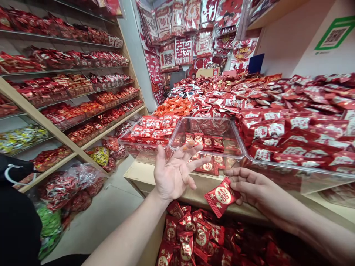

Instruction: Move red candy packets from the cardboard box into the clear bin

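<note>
The left hand is palm up just below the middle of the view, toward 6 o'clock, with its fingers open and spread in front of a clear tub. At 4 o'clock, the right hand has its fingers closed on the edge of a red packet, gripping it tilted, with its round gold emblem facing the camera. The packet is at about 5 o'clock from the view's middle, beside the near edge of the pale surface and above a heap of similar red packets at 6 o'clock. The clear tub, partly filled with small red packets, rests on the surface; at its 9 o'clock is a fuller tub of red-and-white packets, and at its 3 o'clock a large tub of bigger red packets. Behind them, toward 1 o'clock, spreads a broad pile of wrapped pieces. Stocked shelves stand toward 10 o'clock, red decorations hang at 12 o'clock, and a green-framed code sign is at 2 o'clock.
</note>
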Tool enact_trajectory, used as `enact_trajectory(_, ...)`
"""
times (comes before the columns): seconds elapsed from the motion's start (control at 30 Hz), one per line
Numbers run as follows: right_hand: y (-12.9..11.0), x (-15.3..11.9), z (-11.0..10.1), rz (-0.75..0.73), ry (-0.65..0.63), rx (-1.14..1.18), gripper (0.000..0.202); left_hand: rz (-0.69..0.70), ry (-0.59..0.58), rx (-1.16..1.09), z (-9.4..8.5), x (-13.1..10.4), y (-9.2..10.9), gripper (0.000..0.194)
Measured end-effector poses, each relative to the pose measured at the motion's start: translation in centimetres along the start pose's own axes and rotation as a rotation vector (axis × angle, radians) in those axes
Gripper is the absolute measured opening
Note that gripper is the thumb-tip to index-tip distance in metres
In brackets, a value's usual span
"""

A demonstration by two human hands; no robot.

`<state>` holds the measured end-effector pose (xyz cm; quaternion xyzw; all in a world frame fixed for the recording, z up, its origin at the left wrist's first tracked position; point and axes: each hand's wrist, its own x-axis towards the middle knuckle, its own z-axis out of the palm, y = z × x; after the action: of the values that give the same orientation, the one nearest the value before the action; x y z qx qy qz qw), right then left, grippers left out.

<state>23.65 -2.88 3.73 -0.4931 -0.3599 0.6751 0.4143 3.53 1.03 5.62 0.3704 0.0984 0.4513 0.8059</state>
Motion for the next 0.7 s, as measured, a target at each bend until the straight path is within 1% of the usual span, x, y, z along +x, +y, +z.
enact_trajectory(0.13,0.2,0.2,-0.2,-0.013,-0.013,-0.007,0.032,0.008,0.019,0.066,0.0,0.1,0.1,0.077)
enact_trajectory(0.2,0.2,0.1,-0.2,-0.023,0.002,0.026,0.031,0.024,0.079,0.16,0.0,0.3,0.0,0.071)
enact_trajectory(0.27,0.1,-0.1,-0.1,-0.047,0.034,0.075,0.031,0.0,0.163,0.37,0.1,0.4,-0.5,0.057)
enact_trajectory(0.3,0.0,-0.2,-0.1,-0.064,0.051,0.096,0.031,-0.036,0.193,0.508,0.1,0.4,-0.8,0.051)
enact_trajectory(0.33,-0.1,-0.3,0.0,-0.083,0.064,0.114,0.032,-0.083,0.199,0.646,0.1,0.4,-1.1,0.047)
enact_trajectory(0.4,-0.2,-0.5,0.0,-0.12,0.071,0.135,0.034,-0.177,0.14,0.86,0.2,0.3,-1.8,0.048)
enact_trajectory(0.43,-0.2,-0.6,0.0,-0.136,0.07,0.141,0.034,-0.203,0.102,0.917,0.3,0.2,-2.1,0.049)
enact_trajectory(0.5,-0.1,-0.6,0.0,-0.16,0.061,0.134,0.033,-0.229,0.055,0.971,0.3,0.1,-2.5,0.051)
enact_trajectory(0.57,0.0,-0.7,0.0,-0.182,0.048,0.1,0.03,-0.237,0.062,0.983,0.2,0.0,-2.7,0.049)
enact_trajectory(0.63,0.0,-0.8,0.1,-0.2,0.025,0.033,0.031,-0.239,0.069,0.955,0.1,0.0,-2.7,0.047)
enact_trajectory(0.7,-0.1,-0.9,0.4,-0.214,-0.026,-0.078,0.029,-0.23,0.059,0.896,0.2,-0.1,-2.8,0.046)
